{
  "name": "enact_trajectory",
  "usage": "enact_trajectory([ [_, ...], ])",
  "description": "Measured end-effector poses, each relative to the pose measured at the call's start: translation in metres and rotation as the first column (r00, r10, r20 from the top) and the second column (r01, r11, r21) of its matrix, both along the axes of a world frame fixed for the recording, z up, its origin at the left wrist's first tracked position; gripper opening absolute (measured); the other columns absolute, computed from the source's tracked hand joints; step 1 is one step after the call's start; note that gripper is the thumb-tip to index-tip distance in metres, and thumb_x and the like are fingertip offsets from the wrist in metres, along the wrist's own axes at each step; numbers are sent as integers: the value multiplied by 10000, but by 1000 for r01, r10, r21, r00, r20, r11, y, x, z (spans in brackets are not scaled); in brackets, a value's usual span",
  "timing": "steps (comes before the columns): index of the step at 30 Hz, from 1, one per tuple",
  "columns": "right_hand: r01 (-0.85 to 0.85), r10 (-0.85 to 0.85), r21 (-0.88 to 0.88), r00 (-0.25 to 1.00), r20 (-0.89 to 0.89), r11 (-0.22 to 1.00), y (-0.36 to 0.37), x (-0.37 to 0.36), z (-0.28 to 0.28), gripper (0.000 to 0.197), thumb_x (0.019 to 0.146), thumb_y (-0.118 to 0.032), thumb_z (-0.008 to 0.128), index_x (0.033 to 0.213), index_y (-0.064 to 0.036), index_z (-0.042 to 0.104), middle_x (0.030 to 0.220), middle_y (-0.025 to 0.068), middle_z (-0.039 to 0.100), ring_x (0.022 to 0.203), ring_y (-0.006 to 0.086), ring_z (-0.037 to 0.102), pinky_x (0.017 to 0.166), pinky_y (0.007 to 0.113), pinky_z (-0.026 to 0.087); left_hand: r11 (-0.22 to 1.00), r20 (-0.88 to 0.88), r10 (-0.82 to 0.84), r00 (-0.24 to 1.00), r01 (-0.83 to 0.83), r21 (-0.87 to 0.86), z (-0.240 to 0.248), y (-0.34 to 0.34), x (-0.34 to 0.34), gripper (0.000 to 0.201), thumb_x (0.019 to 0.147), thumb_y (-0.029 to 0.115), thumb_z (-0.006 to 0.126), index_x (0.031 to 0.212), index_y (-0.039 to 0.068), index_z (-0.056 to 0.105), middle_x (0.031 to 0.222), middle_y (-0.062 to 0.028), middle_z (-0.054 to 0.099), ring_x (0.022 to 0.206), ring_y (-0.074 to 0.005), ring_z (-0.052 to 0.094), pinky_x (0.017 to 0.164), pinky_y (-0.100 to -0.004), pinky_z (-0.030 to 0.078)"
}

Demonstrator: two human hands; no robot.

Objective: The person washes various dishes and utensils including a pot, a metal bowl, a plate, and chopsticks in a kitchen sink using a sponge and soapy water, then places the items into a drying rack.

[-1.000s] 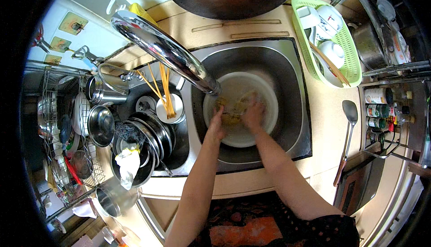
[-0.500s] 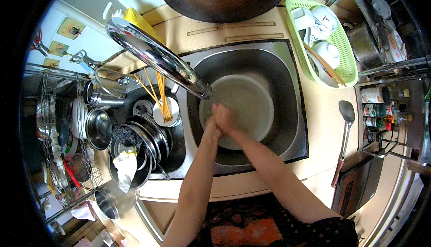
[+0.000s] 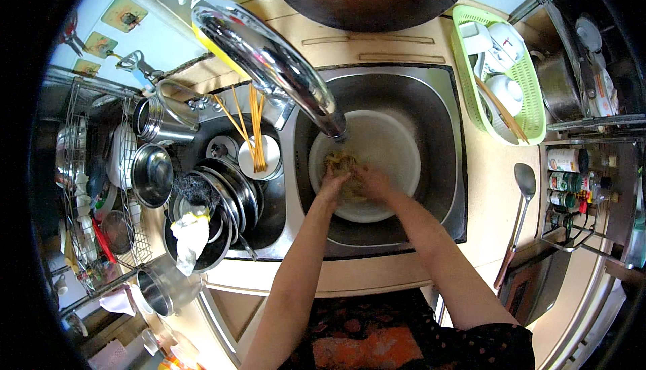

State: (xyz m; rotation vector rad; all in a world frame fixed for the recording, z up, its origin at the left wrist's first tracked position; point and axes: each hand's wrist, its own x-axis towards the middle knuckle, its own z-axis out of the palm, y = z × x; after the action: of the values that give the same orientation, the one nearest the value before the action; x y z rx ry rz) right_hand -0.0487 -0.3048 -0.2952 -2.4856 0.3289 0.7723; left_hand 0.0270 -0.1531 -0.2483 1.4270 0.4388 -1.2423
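Two blurred hands (image 3: pixel 333 185) (image 3: pixel 372 183) in pale basin (image 3: pixel 392 134) | yellowish clump (image 3: pixel 344 162) against them, partly hidden | grip: cannot tell

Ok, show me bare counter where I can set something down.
Free: the countertop between right sink basin and spatula, in front of the green basket. Crowded: the left basin, packed with pans; the right basin, holding the tub, left hand and right hand.

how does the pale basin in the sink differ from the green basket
The pale basin is round, while the green basket is oblong with perforated sides. The basin sits in the sink; the basket stands on the counter. The left hand and right hand are in the basin, whereas the basket holds bowls and chopsticks. Both are open-topped.
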Motion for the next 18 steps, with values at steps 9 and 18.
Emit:
enact_trajectory([
  [9,475,-723,669,678,136,571,61,30,14,521,771,-324,611,1174,-51,425,1164,155,468,1096,304,446,960,434,285,947,-267,265,927,-303,-109,-44,2,9,712,797,534,524,1351,195,232,1340,-99,298,1221,-313,293,915,-545,295],
  [18,36,-450,552,625,638,833,86,33,74,245,827,-249,527,962,-45,540,885,153,591,823,319,573,764,383,420,774,-208,396,895,-447,-449,-63,1,1,391,886,352,460,1106,30,488,1013,-92,552,899,-229,549,758,-362,460],
])
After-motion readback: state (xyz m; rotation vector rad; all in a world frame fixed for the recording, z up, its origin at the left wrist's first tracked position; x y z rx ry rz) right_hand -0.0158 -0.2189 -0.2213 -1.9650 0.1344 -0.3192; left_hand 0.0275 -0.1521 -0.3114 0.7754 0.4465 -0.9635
